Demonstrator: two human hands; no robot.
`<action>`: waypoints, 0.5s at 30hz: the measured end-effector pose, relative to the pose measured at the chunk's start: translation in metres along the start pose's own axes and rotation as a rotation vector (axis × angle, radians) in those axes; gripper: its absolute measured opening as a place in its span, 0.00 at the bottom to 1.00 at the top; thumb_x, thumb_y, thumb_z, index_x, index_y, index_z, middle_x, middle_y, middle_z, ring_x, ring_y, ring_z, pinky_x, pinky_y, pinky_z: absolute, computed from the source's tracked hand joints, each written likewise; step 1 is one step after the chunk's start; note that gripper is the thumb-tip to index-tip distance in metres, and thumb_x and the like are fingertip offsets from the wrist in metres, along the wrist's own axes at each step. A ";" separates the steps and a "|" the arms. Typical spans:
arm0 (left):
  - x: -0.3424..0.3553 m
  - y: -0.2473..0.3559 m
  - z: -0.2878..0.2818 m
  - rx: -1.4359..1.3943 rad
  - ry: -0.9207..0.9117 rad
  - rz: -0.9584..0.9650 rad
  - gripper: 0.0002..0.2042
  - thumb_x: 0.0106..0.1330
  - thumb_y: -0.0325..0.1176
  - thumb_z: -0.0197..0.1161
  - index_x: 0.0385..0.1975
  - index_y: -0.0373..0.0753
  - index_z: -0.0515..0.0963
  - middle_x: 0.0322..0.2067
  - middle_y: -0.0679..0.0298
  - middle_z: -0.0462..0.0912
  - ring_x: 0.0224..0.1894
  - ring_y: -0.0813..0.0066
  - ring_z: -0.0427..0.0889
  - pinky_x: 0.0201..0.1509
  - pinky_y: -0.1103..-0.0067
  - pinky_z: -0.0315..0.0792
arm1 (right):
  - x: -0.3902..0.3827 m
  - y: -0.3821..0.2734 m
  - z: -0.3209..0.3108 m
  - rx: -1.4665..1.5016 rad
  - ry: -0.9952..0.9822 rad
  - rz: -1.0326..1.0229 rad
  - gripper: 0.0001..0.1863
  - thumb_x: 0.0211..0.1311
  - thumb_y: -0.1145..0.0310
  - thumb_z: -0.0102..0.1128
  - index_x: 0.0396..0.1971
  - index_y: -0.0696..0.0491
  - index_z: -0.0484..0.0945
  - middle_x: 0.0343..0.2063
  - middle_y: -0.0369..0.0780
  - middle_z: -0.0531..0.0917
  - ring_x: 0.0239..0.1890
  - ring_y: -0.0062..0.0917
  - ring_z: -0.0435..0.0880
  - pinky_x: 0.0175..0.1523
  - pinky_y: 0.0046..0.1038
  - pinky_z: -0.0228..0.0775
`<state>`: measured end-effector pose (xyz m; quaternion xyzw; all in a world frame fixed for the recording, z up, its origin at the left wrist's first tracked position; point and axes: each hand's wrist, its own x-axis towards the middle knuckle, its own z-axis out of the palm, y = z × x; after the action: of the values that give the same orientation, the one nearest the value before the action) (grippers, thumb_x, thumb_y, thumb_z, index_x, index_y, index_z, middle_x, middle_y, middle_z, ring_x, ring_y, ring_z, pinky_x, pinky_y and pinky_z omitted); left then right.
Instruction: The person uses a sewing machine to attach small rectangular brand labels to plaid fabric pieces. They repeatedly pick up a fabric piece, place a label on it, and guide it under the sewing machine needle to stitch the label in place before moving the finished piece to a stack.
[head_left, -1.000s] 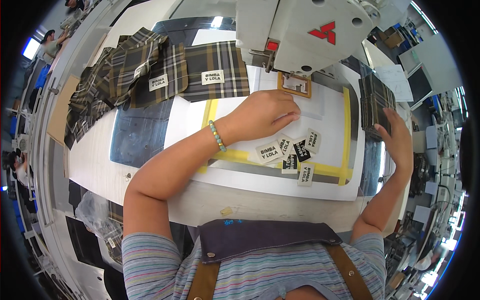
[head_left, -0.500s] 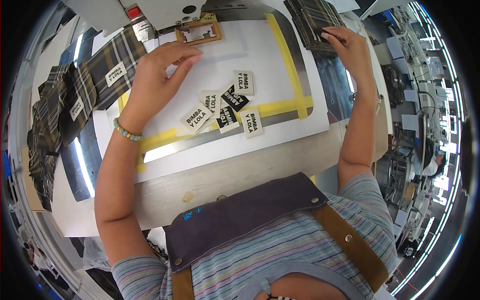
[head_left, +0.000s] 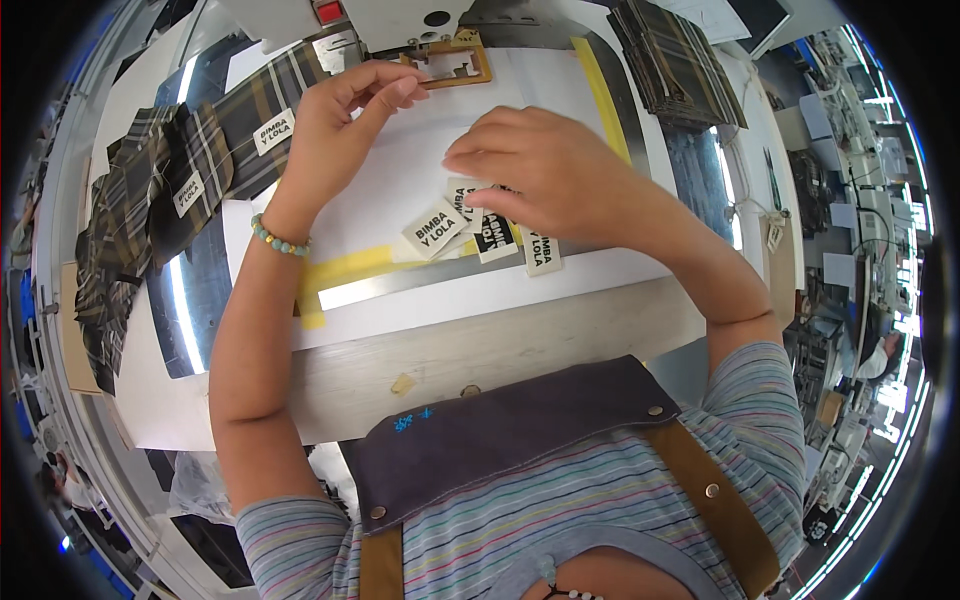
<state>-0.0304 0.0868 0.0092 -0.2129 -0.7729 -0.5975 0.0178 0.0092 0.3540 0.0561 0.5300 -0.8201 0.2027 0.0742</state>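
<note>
My left hand (head_left: 345, 130), with loosely curled fingers and a small gap at the thumb, hovers beside the tan clamp frame (head_left: 482, 68) under the machine head; I see nothing in it. Over a loose pile of rectangular fabric labels is my right hand (head_left: 550, 175), its fingers and thumb apart. The thumb is at a cream label (head_left: 460, 190), whether touching it I cannot tell. Around it lie another cream label (head_left: 432, 228), a black label (head_left: 494, 236) and a cream label (head_left: 543, 252). My right hand covers part of the pile.
Plaid fabric pieces (head_left: 250, 95), some bearing cream labels, trail off the left side. A stack of plaid pieces (head_left: 680, 65) lies at the far right. Yellow tape (head_left: 350, 268) borders the white work sheet (head_left: 370, 215). The machine head (head_left: 400, 20) overhangs the far edge.
My right hand has left the plaid stack and moved left over the labels, its fingers spreading. The left hand stays by the clamp frame. The whole view has shifted slightly.
</note>
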 end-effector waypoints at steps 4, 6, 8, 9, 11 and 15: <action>0.002 0.001 -0.006 -0.045 0.031 0.004 0.13 0.83 0.36 0.62 0.54 0.33 0.87 0.44 0.64 0.92 0.49 0.79 0.88 0.56 0.79 0.78 | 0.025 0.001 0.031 0.052 -0.044 0.089 0.13 0.69 0.61 0.71 0.44 0.54 0.85 0.41 0.37 0.81 0.51 0.33 0.82 0.55 0.38 0.78; 0.003 0.002 -0.006 -0.054 0.029 0.013 0.13 0.82 0.36 0.62 0.54 0.33 0.87 0.44 0.64 0.92 0.49 0.79 0.88 0.56 0.79 0.78 | 0.029 0.008 0.041 0.178 -0.057 0.129 0.12 0.69 0.61 0.71 0.44 0.53 0.85 0.42 0.38 0.81 0.50 0.34 0.82 0.55 0.38 0.78; 0.001 0.000 -0.005 -0.076 0.030 0.013 0.13 0.82 0.36 0.63 0.54 0.33 0.87 0.45 0.64 0.92 0.50 0.79 0.88 0.56 0.79 0.78 | 0.035 0.011 0.043 0.266 -0.126 0.188 0.11 0.69 0.62 0.70 0.43 0.52 0.85 0.42 0.38 0.81 0.49 0.35 0.82 0.55 0.39 0.78; 0.001 0.000 -0.007 -0.058 0.024 0.007 0.13 0.82 0.36 0.63 0.54 0.33 0.87 0.45 0.64 0.92 0.50 0.79 0.88 0.56 0.79 0.78 | 0.039 0.012 0.041 0.287 -0.186 0.229 0.10 0.69 0.63 0.70 0.42 0.52 0.85 0.42 0.38 0.81 0.49 0.36 0.83 0.54 0.39 0.77; 0.001 0.000 -0.007 -0.026 0.005 0.000 0.13 0.82 0.35 0.63 0.54 0.33 0.87 0.46 0.64 0.92 0.50 0.79 0.88 0.56 0.79 0.78 | 0.040 0.013 0.040 0.305 -0.225 0.268 0.08 0.69 0.65 0.69 0.42 0.52 0.84 0.43 0.39 0.81 0.49 0.36 0.84 0.54 0.39 0.78; -0.001 0.001 -0.005 -0.036 0.000 -0.024 0.13 0.82 0.35 0.62 0.54 0.33 0.86 0.46 0.63 0.92 0.51 0.78 0.88 0.58 0.78 0.77 | 0.037 0.014 0.047 0.309 -0.123 0.218 0.06 0.70 0.68 0.68 0.40 0.53 0.82 0.44 0.39 0.82 0.49 0.36 0.85 0.53 0.38 0.78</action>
<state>-0.0306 0.0820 0.0118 -0.2042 -0.7646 -0.6113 0.0069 -0.0145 0.3091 0.0226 0.4547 -0.8347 0.3001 -0.0805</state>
